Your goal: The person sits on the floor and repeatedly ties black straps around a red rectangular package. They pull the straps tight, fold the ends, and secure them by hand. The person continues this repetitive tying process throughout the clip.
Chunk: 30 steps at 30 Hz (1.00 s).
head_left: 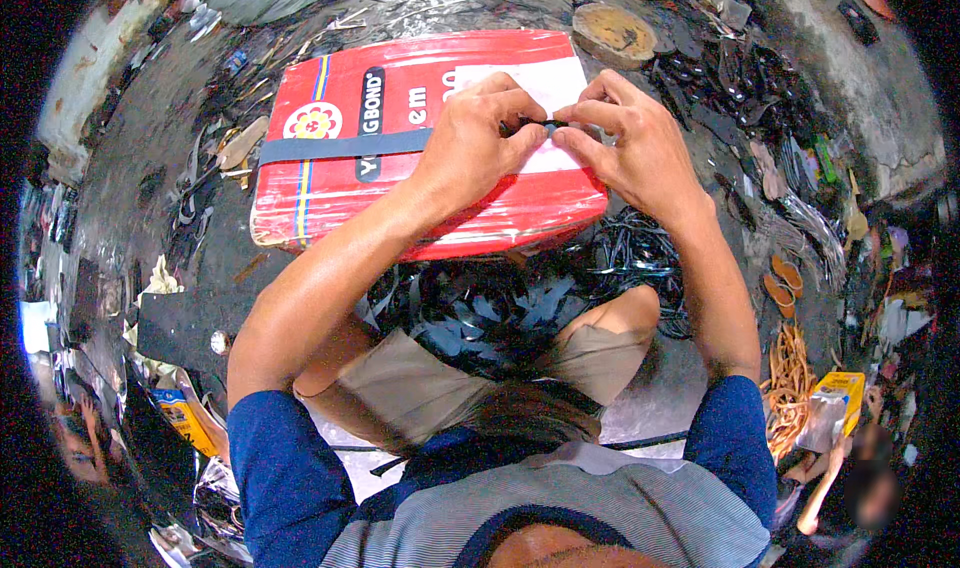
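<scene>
A red cardboard box (385, 203) wrapped in clear plastic lies in front of me. A flat grey-blue strip (340, 147) runs across its top from the left edge and passes under my left hand (475, 138). Over the box's right part, my left hand and my right hand (630, 138) meet fingertip to fingertip. Both pinch a small dark strip (550, 125) between thumb and fingers. Whether this piece is joined to the grey-blue strip is hidden by my left hand. Beneath the fingers, a white sheet (555, 80) covers part of the box top.
Dark strips and scraps (480, 313) are heaped between the box and my crossed legs. A round wooden block (614, 35) sits beyond the box. Black scraps (735, 83) litter the right side. Tan strips (788, 373) lie beside a yellow carton (838, 398) at lower right.
</scene>
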### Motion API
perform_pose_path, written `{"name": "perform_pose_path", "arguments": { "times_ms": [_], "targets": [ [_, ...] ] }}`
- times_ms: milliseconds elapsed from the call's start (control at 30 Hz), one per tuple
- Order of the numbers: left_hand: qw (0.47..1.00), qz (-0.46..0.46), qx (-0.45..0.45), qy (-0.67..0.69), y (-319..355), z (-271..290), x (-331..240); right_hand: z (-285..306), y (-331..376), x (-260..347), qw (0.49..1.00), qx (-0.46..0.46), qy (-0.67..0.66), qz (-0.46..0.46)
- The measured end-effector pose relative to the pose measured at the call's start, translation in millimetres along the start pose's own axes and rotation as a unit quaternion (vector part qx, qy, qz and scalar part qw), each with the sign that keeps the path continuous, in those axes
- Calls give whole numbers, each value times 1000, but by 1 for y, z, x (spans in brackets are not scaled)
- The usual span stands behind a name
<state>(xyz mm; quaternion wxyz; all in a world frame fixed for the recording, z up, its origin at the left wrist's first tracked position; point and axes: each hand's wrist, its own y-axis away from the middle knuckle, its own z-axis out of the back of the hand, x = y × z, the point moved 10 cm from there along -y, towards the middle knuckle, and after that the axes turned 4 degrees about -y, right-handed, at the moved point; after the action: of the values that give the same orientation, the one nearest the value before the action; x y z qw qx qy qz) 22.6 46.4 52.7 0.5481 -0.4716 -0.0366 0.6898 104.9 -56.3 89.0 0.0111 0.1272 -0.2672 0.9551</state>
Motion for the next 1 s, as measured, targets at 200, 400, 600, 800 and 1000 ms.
{"name": "perform_pose_path", "arguments": {
  "times_ms": [200, 400, 600, 800, 1000],
  "targets": [
    [999, 34, 32, 12, 0, -2, 10, -6, -3, 0, 998, 41, -4, 48],
    [998, 35, 35, 27, -1, -3, 14, -2, -8, -15, 995, 42, -85, -4],
    [995, 65, 41, 56, 1, -5, 20, -5, -3, -22, 996, -4, -86, -24],
    [991, 74, 63, 88, 0, -7, 18, -4, -2, -22, 994, -3, -109, -15],
    [986, 95, 73, 117, 4, -8, 18, -8, 1, -27, 992, 7, -111, -55]
  ]
}}
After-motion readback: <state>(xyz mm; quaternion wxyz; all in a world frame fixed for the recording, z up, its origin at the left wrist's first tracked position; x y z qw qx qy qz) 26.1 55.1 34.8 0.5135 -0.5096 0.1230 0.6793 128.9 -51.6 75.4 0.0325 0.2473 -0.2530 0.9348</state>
